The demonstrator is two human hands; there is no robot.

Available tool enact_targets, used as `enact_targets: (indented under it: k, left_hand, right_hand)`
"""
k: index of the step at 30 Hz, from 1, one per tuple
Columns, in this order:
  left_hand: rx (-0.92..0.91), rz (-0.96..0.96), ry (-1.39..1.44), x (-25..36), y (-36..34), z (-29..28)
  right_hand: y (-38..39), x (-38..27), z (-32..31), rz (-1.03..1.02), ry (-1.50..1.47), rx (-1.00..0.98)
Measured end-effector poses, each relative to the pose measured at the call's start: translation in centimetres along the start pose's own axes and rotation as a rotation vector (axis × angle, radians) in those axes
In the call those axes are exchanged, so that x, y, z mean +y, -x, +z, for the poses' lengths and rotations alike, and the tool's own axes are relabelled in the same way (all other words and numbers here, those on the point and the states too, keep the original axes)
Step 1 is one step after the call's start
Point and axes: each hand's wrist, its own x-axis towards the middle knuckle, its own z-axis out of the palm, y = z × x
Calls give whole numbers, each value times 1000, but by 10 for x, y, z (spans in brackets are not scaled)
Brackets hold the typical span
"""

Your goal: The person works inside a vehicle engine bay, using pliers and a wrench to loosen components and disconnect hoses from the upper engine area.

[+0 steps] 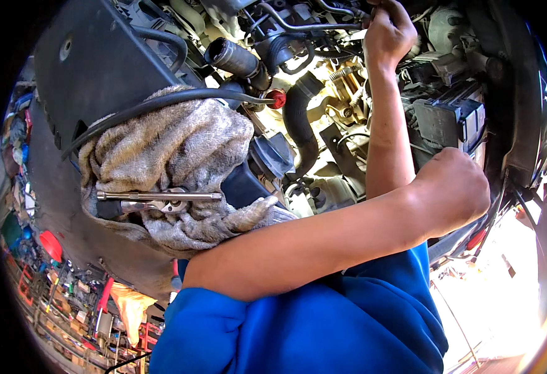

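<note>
stretching left forearm [323, 246] across, curling left hand [453, 186] into a fist. reaching right hand [391, 36] near metal pipe [314, 27], well apart, leaving hold unclear.

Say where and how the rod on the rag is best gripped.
Likely near the right end of the rod, pinched from above: it lies left to right across the rag, and that end reaches past the ratchet, leaving bare metal exposed.

The left forearm [311, 243] crosses rightward, left hand [453, 190] curled, while the right hand [390, 34] reaches farther ahead.
</note>
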Motion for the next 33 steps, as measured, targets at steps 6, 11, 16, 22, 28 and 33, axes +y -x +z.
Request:
enact_targets:
  k: [6,11,16,22,28,33]
  left_hand:
    - [0,6,31,0,-5,-6]
    - [9,-12,18,2,-5,-8]
    - [-44,36,24,-2,-7,-7]
    - [-80,-18,-4,-2,-4,-16]
    - [-100,-13,13,1,-7,-10]
    - [-100,-4,-30,-3,-3,-9]
  right_hand:
    - [-17,0,2,-181,278,-33]
    - [-25,4,7,-176,335,-79]
    - [-20,1,-2,-122,298,-86]
    - [-17,-7,-3,32,-100,-334]
    - [-19,-6,-12,-29,-200,-241]
    - [-22,0,14,-436,86,59]
